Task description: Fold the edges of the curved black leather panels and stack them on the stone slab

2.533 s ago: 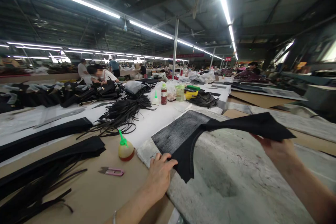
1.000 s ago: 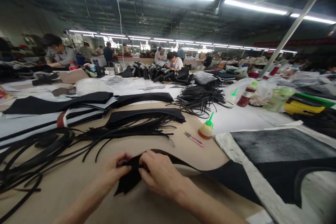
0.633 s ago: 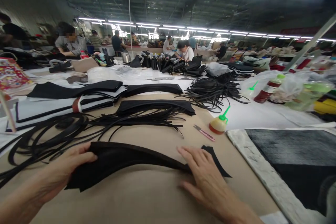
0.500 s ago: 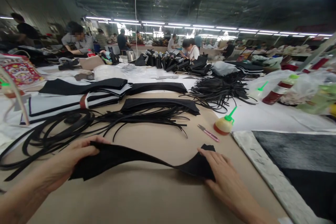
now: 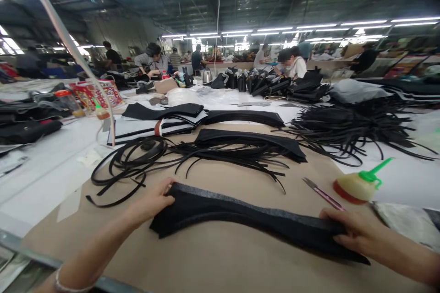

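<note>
On the left of the counter (image 5: 213,258), a coil of black strips (image 5: 150,145) trails a loose end towards the near side; it could snag the work if dragged against. Just nearer and to the right, the left hand (image 5: 153,202) has its fingers pinched closed on the left end of the curved black piece (image 5: 237,210). That piece spans the near middle, a grey band along its far edge; uneven pulling between the hands could, I judge, stretch or twist its curve. Beyond it lie loose strips (image 5: 220,154) and a folded black stack (image 5: 247,139), which might catch if the piece swung far. Farther right, pink snips (image 5: 325,193) point far and left, just beside the right hand (image 5: 360,233), whose fingers are closed on the piece's right end, thumb on the near side. A careless shift there could scrape it on the blades. Near the right, beyond that hand, a squeeze bottle (image 5: 354,187) holds amber liquid; a bump might tip it and stain the piece
</note>
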Motion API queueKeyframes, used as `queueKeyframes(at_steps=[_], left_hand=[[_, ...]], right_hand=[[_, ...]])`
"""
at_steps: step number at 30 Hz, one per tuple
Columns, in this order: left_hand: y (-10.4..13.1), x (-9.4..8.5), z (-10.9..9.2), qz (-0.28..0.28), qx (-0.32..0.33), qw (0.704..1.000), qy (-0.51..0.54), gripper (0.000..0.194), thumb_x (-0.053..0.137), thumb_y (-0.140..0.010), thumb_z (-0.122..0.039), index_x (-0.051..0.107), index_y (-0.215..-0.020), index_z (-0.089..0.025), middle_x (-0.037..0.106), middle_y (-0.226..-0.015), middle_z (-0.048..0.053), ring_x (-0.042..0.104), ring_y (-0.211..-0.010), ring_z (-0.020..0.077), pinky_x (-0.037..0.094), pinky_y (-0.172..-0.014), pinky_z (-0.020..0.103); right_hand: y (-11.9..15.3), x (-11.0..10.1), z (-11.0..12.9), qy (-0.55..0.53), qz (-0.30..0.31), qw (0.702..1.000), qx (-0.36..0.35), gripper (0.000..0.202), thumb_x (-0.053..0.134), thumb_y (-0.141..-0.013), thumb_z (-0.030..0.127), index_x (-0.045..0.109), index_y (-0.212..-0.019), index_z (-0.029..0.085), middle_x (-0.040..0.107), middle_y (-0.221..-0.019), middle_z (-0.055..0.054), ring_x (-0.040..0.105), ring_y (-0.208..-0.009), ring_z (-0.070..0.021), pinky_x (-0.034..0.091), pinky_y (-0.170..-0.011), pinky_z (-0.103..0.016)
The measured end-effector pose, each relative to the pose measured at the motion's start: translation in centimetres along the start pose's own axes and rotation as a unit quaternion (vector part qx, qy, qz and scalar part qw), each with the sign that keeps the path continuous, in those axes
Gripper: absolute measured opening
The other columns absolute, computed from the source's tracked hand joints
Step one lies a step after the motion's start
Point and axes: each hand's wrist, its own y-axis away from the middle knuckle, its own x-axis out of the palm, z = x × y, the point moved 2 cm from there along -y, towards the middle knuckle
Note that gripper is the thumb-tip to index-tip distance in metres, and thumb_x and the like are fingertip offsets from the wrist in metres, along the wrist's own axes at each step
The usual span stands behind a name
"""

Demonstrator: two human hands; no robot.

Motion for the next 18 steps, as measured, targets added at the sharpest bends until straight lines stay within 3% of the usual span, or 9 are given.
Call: queueKeyframes(at_steps=[2,5,7,9,11,14,16,18], left_hand=[[0.5,1.0,0.8,-0.054,-0.008,0.998,-0.034,0.051,0.049,-0.068,-0.017,0.055,-0.119,-0.014,0.059,-0.083,0.002,0.06,-0.082,0.0236,0.05,-0.082,0.039],[1.9,2.6,0.6,-0.123,0.061,0.986,-0.092,0.048,0.044,-0.081,-0.02,0.049,-0.129,-0.016,0.056,-0.108,0.008,0.054,-0.105,0.0267,0.042,-0.097,0.044],[3.0,4.1,0.1,-0.116,0.163,0.97,-0.141,0.038,0.04,-0.09,-0.024,0.055,-0.124,-0.021,0.056,-0.115,0.008,0.052,-0.11,0.0252,0.042,-0.099,0.042],[3.9,5.6,-0.1,-0.082,0.248,0.946,-0.191,0.032,0.04,-0.094,-0.026,0.059,-0.12,-0.027,0.059,-0.115,0.005,0.055,-0.107,0.0225,0.046,-0.094,0.036],[4.3,6.5,0.3,-0.067,0.285,0.928,-0.23,0.031,0.042,-0.095,-0.028,0.061,-0.12,-0.032,0.062,-0.114,0.003,0.057,-0.105,0.0214,0.048,-0.09,0.034],[4.3,7.0,1.3,-0.09,0.316,0.906,-0.265,0.03,0.043,-0.095,-0.034,0.064,-0.116,-0.032,0.065,-0.111,0.002,0.06,-0.102,0.0227,0.049,-0.087,0.034],[4.2,6.9,1.9,-0.103,0.323,0.9,-0.275,0.031,0.043,-0.094,-0.038,0.067,-0.112,-0.032,0.067,-0.108,0.003,0.062,-0.099,0.0236,0.049,-0.085,0.035],[4.1,6.8,2.6,-0.111,0.317,0.899,-0.281,0.031,0.043,-0.093,-0.04,0.067,-0.11,-0.032,0.066,-0.108,0.003,0.062,-0.099,0.0248,0.049,-0.084,0.036]], right_hand=[[-0.4,0.9,-0.1,0.02,0.044,0.999,-0.018,0.027,0.058,-0.074,0.031,0.071,-0.097,0.027,0.069,-0.087,-0.007,0.066,-0.073,-0.0261,0.052,-0.061,-0.034],[0.5,0.4,2.7,0.093,-0.08,0.992,-0.031,0.029,0.052,-0.086,0.039,0.066,-0.106,0.023,0.064,-0.112,-0.014,0.062,-0.099,-0.0331,0.048,-0.082,-0.044],[1.6,0.2,5.8,0.103,-0.091,0.989,-0.049,0.028,0.045,-0.093,0.043,0.064,-0.105,0.025,0.063,-0.11,-0.01,0.061,-0.098,-0.0293,0.048,-0.081,-0.042],[2.8,0.7,8.7,0.087,-0.022,0.993,-0.077,0.027,0.039,-0.099,0.034,0.062,-0.111,0.027,0.063,-0.105,-0.006,0.061,-0.094,-0.0228,0.049,-0.081,-0.035],[3.9,1.4,10.5,0.115,-0.004,0.989,-0.092,0.028,0.038,-0.099,0.027,0.06,-0.117,0.027,0.063,-0.104,-0.005,0.061,-0.093,-0.021,0.048,-0.081,-0.035],[5.2,1.8,11.2,0.181,-0.039,0.977,-0.105,0.033,0.04,-0.097,0.022,0.056,-0.125,0.027,0.061,-0.113,-0.006,0.059,-0.099,-0.0232,0.045,-0.084,-0.038],[5.7,1.2,10.9,0.206,-0.101,0.972,-0.055,0.036,0.039,-0.098,0.025,0.051,-0.132,0.028,0.056,-0.125,-0.008,0.056,-0.107,-0.0267,0.042,-0.088,-0.043],[5.9,0.2,10.0,0.195,-0.155,0.967,0.048,0.043,0.04,-0.098,0.035,0.043,-0.139,0.024,0.052,-0.131,-0.011,0.052,-0.115,-0.031,0.042,-0.092,-0.047]])
